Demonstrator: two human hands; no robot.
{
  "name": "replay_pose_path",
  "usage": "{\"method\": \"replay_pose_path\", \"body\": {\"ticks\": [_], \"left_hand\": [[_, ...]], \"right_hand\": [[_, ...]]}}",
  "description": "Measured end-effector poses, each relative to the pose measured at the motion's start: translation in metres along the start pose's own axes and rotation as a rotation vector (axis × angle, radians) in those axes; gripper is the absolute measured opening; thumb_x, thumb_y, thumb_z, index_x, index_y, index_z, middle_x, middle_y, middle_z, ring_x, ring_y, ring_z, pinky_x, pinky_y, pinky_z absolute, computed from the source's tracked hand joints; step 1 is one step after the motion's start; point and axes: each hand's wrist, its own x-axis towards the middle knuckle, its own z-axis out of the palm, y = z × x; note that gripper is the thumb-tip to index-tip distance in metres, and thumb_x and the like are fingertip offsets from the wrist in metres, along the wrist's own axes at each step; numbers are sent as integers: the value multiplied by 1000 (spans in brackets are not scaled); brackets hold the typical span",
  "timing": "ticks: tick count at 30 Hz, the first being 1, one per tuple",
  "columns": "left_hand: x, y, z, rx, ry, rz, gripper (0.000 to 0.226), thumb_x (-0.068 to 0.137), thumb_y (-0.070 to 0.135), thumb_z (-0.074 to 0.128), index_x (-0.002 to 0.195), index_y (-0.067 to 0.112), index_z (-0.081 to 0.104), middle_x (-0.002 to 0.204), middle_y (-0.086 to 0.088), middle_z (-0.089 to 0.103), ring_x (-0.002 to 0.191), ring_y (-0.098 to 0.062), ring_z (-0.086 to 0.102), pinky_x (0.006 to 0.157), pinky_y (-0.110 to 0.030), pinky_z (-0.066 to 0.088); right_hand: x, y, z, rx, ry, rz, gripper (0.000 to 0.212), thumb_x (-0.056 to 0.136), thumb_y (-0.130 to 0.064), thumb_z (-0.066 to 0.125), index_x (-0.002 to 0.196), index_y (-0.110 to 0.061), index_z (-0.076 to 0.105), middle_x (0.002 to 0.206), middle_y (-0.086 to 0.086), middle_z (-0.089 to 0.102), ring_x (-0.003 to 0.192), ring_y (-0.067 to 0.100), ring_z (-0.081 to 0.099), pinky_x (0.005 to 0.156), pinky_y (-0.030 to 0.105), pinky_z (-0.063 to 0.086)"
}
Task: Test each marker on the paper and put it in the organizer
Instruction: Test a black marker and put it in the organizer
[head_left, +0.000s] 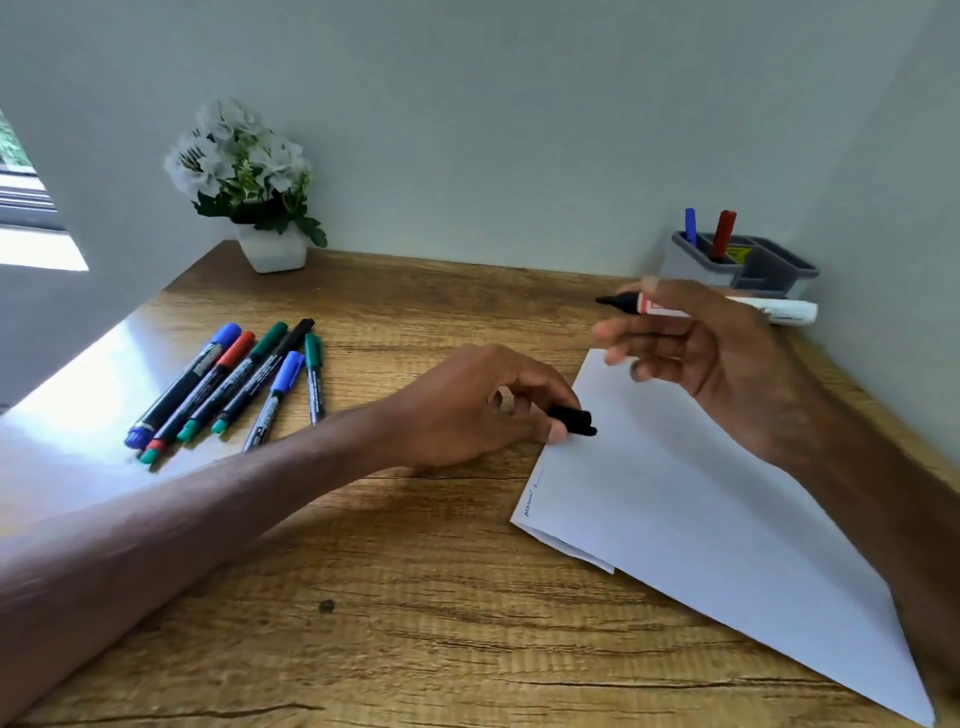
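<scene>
Black marker (625, 302), uncapped in the right hand (727, 358), could streak the desk (415, 597); left hand (467, 410) pinches its cap (571, 420).

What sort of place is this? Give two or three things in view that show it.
Probably a study or office corner: a wooden desk against plain walls, with a grey organizer, loose markers and paper on it, and potted flowers at the back.

I count nine markers: six capped markers (231, 380) lying on the table (415, 597), a blue marker (690, 226) and a red marker (723, 234) in the one organizer (691, 267), and one uncapped marker (660, 306). Also one black cap (571, 418), one paper (675, 493) and one potted plant (244, 171).
</scene>
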Motion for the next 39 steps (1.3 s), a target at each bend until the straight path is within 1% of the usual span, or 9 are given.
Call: {"method": "replay_pose_path", "body": {"ticks": [6, 9, 11, 14, 19, 23, 29, 34, 39], "left_hand": [[1, -1, 3, -93, 59, -54, 24, 86, 27, 81, 110, 25, 80, 94, 13, 78, 69, 6, 58, 59, -9, 41], [1, -1, 3, -139, 64, -87, 28, 84, 30, 82, 111, 23, 80, 97, 13, 80, 84, 2, 72, 75, -23, 58], [1, -1, 3, -157, 55, -99, 27, 84, 29, 82, 110, 22, 80, 95, 14, 80, 88, -2, 74, 79, -24, 60], [0, 0, 4, -188, 68, -128, 24, 83, 29, 83, 105, 20, 82, 90, 14, 80, 83, -1, 75, 71, -13, 53], [0, 5, 3, -205, 71, -188, 22, 84, 29, 82, 104, 18, 82, 83, 14, 79, 70, 6, 70, 61, -7, 47], [1, 6, 3, -217, 62, -219, 23, 83, 33, 83, 102, 21, 83, 81, 15, 79, 74, 2, 72, 66, -15, 53], [2, 5, 0, -282, 36, -241, 23, 84, 27, 82, 103, 14, 82, 75, 10, 78, 55, 8, 62, 51, -5, 41], [3, 5, 0, -312, 29, -249, 23, 84, 26, 82, 102, 12, 82, 75, 7, 79, 53, 7, 60, 50, -5, 40], [3, 5, 0, -305, 13, -261, 23, 83, 30, 82, 102, 16, 82, 79, 5, 80, 58, 2, 63, 52, -10, 42]], "right_hand": [[-35, 5, -5, -234, -301, 111, 21, 87, -15, 73, 100, 3, 75, 90, 27, 73, 68, 27, 71, 53, 30, 58], [-42, 10, 3, -301, -384, 222, 20, 83, -8, 77, 103, -3, 76, 94, 28, 75, 76, 31, 74, 65, 35, 62], [-46, 14, 9, -294, -361, 241, 21, 82, -9, 76, 101, -2, 76, 93, 29, 75, 76, 33, 74, 67, 37, 63], [-49, 22, 15, -306, -292, 211, 24, 78, -16, 79, 96, 0, 77, 85, 28, 74, 65, 31, 72, 60, 35, 62], [-52, 26, 18, -287, -252, 158, 19, 76, -5, 80, 95, -3, 79, 84, 27, 75, 68, 30, 75, 60, 33, 63], [-51, 34, 18, -311, -210, 22, 19, 72, -2, 86, 87, 4, 76, 70, 26, 69, 54, 30, 65, 50, 36, 59], [-43, 46, 27, -395, -179, -219, 3, 74, 1, 70, 73, -2, 70, 52, -1, 64, 34, 14, 51, 37, 24, 43], [-44, 50, 27, -474, -223, -311, 6, 73, 5, 70, 71, 0, 70, 57, -19, 64, 45, -1, 55, 48, 8, 38], [-44, 52, 25, -515, -229, -346, 2, 71, 3, 70, 72, 1, 70, 64, -19, 67, 53, -2, 57, 53, 6, 38]]}}
